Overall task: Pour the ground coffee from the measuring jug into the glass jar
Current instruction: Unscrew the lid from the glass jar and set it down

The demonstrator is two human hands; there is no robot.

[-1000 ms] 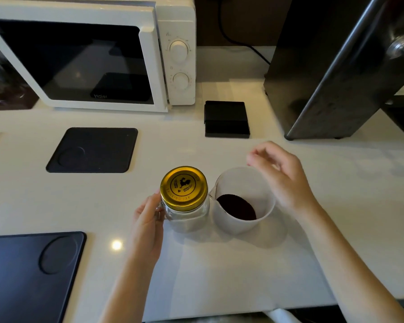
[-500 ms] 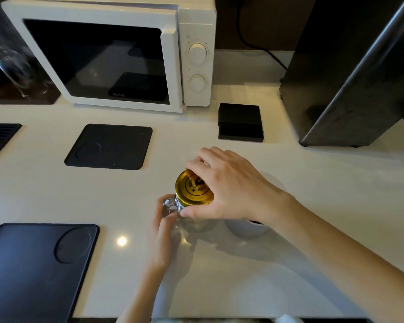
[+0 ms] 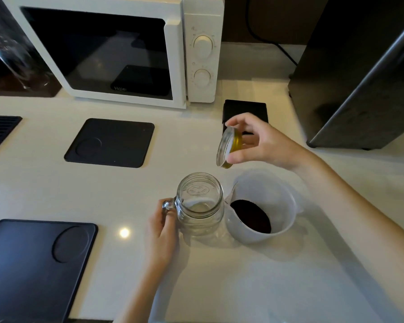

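Observation:
A clear glass jar [image 3: 200, 203] with a side handle stands open and empty on the white counter. My left hand [image 3: 161, 231] grips its handle from the left. Touching the jar's right side is a white measuring jug [image 3: 264, 206] with dark ground coffee [image 3: 251, 215] in its bottom. My right hand [image 3: 264, 142] holds the gold lid [image 3: 228, 148] tilted on edge in the air, above and behind the jug, its pale underside facing left.
A white microwave [image 3: 117, 50] stands at the back. A tall dark appliance [image 3: 359, 73] fills the back right. Black mats lie on the counter: a square one [image 3: 110, 143], a large one [image 3: 33, 269] at front left, a small block [image 3: 245, 110] behind my right hand.
My right hand moved onto the gold lid, took it off the jar and lifted it up to the right. The jar is now open. My left hand stayed on the handle.

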